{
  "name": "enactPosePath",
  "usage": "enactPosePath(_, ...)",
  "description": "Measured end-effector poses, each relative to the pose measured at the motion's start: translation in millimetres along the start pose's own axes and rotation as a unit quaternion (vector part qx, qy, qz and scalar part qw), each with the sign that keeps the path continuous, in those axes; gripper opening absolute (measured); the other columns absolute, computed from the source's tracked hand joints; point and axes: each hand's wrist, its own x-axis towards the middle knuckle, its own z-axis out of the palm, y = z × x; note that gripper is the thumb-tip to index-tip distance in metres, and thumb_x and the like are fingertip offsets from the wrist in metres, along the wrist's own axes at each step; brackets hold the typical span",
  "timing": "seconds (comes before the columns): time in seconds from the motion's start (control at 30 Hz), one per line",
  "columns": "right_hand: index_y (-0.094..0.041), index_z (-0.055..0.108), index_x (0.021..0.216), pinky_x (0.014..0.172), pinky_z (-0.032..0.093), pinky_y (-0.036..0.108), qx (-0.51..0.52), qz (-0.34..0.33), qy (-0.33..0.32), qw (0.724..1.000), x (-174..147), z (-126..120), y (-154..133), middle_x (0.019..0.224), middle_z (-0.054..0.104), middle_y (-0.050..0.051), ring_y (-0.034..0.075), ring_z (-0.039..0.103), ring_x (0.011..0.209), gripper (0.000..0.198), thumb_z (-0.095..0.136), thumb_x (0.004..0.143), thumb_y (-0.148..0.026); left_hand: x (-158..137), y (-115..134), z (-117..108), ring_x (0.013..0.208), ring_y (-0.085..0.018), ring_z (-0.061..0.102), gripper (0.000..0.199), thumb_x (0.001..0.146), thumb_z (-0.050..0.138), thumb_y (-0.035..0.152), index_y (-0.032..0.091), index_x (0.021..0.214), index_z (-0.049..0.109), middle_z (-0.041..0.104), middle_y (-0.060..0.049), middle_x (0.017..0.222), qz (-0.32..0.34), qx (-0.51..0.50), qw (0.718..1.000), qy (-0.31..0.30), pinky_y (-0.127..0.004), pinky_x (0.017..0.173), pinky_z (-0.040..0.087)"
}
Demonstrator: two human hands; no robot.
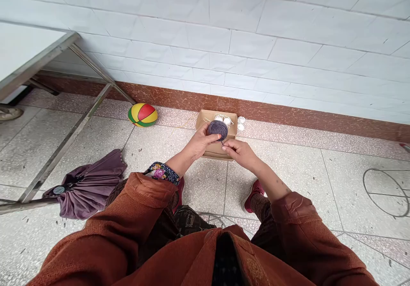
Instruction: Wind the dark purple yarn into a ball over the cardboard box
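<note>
A ball of dark purple-grey yarn (218, 130) is gripped in my left hand (201, 141), with the thumb across its front. From its lower side a short strand runs to my right hand (238, 151), whose thumb and fingers pinch it. Both hands are above an open cardboard box (211, 154) on the floor by the wall. Small white yarn balls (227, 121) show inside the box at its far side, partly behind the ball. More white balls (240, 127) lie on the floor against the box's right side.
A red, yellow and green ball (142, 115) rests near the wall. On the left are a folded purple umbrella (92, 183) and a metal-framed table (72, 38). A thin wire ring (365, 187) lies on the floor at right. My shoes (253, 195) stand just before the box.
</note>
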Motion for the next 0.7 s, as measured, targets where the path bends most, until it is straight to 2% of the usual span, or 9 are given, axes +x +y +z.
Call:
enactPosePath(0.07,-0.023,0.068,0.085,0.066,0.042,0.028,0.040,0.000,-0.023,0.999,-2.7,-5.6,-7.8,0.069,0.057,-0.002,0.015,0.051,0.066,0.031,0.063,0.096,-0.051,0.7,-1.5,-0.7,0.114,-0.023,0.063,0.057,0.068,0.086,0.028,0.018,0.120,0.066,0.071,-0.007,0.118,0.013,0.055,0.998,0.026,-0.040,0.105,0.047)
enactPosePath(0.13,-0.023,0.068,0.085,0.062,0.039,0.028,0.086,0.009,-0.022,0.996,-5.1,-12.8,-13.2,0.069,0.055,-0.003,0.014,0.046,0.063,0.036,0.065,0.094,-0.057,0.4,-3.3,-1.0,0.114,-0.024,0.063,0.057,0.069,0.084,0.029,0.018,0.121,0.066,0.071,-0.007,0.117,0.013,0.106,0.994,0.026,-0.042,0.109,0.044)
enactPosePath(0.23,-0.023,0.070,0.087,0.059,0.036,0.028,0.130,0.019,0.024,0.991,-5.8,-23.5,-15.0,0.069,0.053,-0.003,0.013,0.042,0.061,0.040,0.067,0.092,-0.063,-1.6,-6.0,-0.6,0.113,-0.025,0.063,0.056,0.069,0.082,0.029,0.019,0.122,0.066,0.071,-0.008,0.117,0.002,0.174,0.985,-0.015,-0.045,0.110,0.043)
enactPosePath(0.33,-0.023,0.070,0.086,0.061,0.037,0.029,0.122,0.024,0.102,0.987,-2.5,-29.7,-10.8,0.069,0.052,-0.003,0.014,0.042,0.062,0.039,0.068,0.091,-0.062,-4.9,-7.3,0.4,0.116,-0.028,0.062,0.058,0.070,0.081,0.029,0.020,0.125,0.067,0.070,-0.008,0.120,-0.007,0.209,0.975,-0.072,-0.048,0.111,0.043)
enactPosePath(0.43,-0.023,0.068,0.083,0.063,0.038,0.029,0.091,0.032,0.187,0.978,2.2,-30.6,-3.9,0.069,0.052,-0.003,0.014,0.042,0.063,0.037,0.067,0.092,-0.059,-10.0,-5.9,2.1,0.121,-0.029,0.060,0.063,0.072,0.081,0.029,0.022,0.133,0.064,0.068,-0.009,0.127,-0.023,0.187,0.970,-0.152,-0.049,0.112,0.042)
enactPosePath(0.5,-0.023,0.067,0.082,0.064,0.039,0.029,0.060,0.034,0.220,0.973,4.6,-29.4,0.9,0.070,0.053,-0.003,0.014,0.044,0.064,0.036,0.067,0.092,-0.057,-14.6,-4.0,4.4,0.124,-0.030,0.058,0.068,0.075,0.080,0.031,0.025,0.140,0.061,0.064,-0.010,0.135,-0.036,0.148,0.967,-0.203,-0.048,0.108,0.045)
enactPosePath(0.6,-0.022,0.066,0.080,0.066,0.040,0.029,0.012,0.037,0.221,0.974,6.3,-25.8,7.2,0.070,0.056,-0.002,0.015,0.048,0.065,0.034,0.066,0.093,-0.053,-21.6,-1.1,9.1,0.116,-0.027,0.061,0.075,0.081,0.074,0.033,0.034,0.153,0.050,0.058,-0.011,0.143,-0.078,0.055,0.963,-0.251,-0.040,0.092,0.053)
enactPosePath(0.7,-0.022,0.065,0.079,0.066,0.042,0.029,-0.015,0.052,0.197,0.979,6.6,-20.7,12.4,0.070,0.060,-0.001,0.016,0.052,0.066,0.030,0.062,0.094,-0.048,-24.9,1.1,12.8,0.103,-0.023,0.066,0.079,0.083,0.070,0.032,0.038,0.158,0.044,0.058,-0.012,0.143,-0.105,-0.036,0.958,-0.265,-0.032,0.078,0.053)
